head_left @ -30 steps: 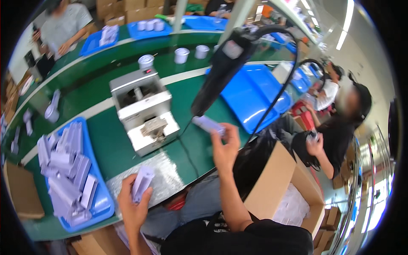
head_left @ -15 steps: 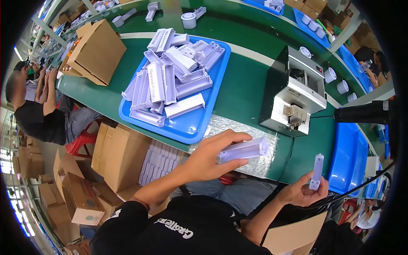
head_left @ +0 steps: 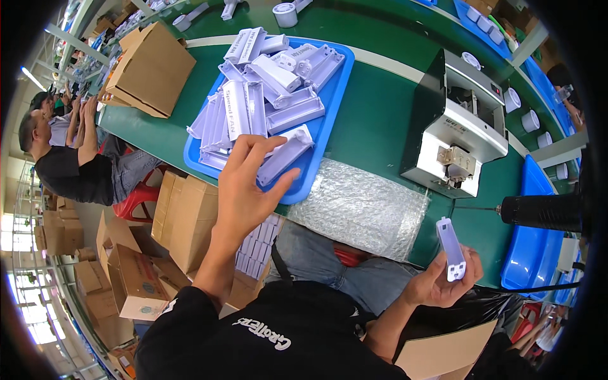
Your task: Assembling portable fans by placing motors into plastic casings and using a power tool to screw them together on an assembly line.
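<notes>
My left hand [head_left: 244,183] reaches over the front of a blue tray [head_left: 304,193]. Its thumb and fingers are spread around the near end of a pale lilac plastic housing [head_left: 288,154], a long channel-shaped piece lying in the tray; whether the fingers touch it is hard to tell. Behind it several similar housings [head_left: 237,111] lie heaped, some with printed faces up. At the right, my right hand [head_left: 446,278] grips the lower end of a slim, pale plastic housing [head_left: 451,247], held upright above my lap near the table edge.
Bubble wrap [head_left: 358,202] covers the table's front edge. A black-and-silver bench machine [head_left: 453,126] stands behind it at the right, near a dark cylindrical tool [head_left: 541,212] and another blue tray [head_left: 532,253]. Cardboard boxes [head_left: 152,69] stand at the left, where a person [head_left: 73,164] sits.
My left hand has moved left from over the bubble wrap to the tray and opened around a housing there. The housing in my right hand has shifted slightly left and tilted.
</notes>
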Demonstrator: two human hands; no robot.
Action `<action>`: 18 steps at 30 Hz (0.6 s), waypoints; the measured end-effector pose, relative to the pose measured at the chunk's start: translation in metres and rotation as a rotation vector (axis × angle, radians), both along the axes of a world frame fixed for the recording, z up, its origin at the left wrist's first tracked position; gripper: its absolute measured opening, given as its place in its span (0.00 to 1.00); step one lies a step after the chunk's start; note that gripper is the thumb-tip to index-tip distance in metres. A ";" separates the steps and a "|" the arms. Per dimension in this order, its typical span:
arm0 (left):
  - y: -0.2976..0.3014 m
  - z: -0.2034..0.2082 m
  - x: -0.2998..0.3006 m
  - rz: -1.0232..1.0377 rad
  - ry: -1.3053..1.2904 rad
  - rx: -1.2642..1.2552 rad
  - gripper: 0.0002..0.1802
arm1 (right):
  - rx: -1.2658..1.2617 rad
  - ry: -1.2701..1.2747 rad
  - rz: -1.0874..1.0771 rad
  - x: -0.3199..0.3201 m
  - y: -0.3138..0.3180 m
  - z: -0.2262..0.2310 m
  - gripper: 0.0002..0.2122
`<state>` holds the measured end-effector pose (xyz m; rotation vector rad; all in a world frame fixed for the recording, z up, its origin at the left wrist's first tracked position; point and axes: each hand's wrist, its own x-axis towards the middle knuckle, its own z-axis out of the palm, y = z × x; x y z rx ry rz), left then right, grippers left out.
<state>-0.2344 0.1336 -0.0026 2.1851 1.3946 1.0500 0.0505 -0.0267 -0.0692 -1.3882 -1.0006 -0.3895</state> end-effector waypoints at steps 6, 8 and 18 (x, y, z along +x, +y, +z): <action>0.015 0.017 0.010 -0.122 -0.022 0.091 0.26 | -0.176 0.063 0.204 0.000 0.007 0.011 0.19; 0.031 0.039 0.011 -0.211 -0.002 0.137 0.23 | -0.277 0.169 0.215 0.001 0.008 0.012 0.17; 0.216 0.088 0.167 -0.785 0.075 0.024 0.12 | -0.244 0.327 0.084 0.004 0.007 0.000 0.16</action>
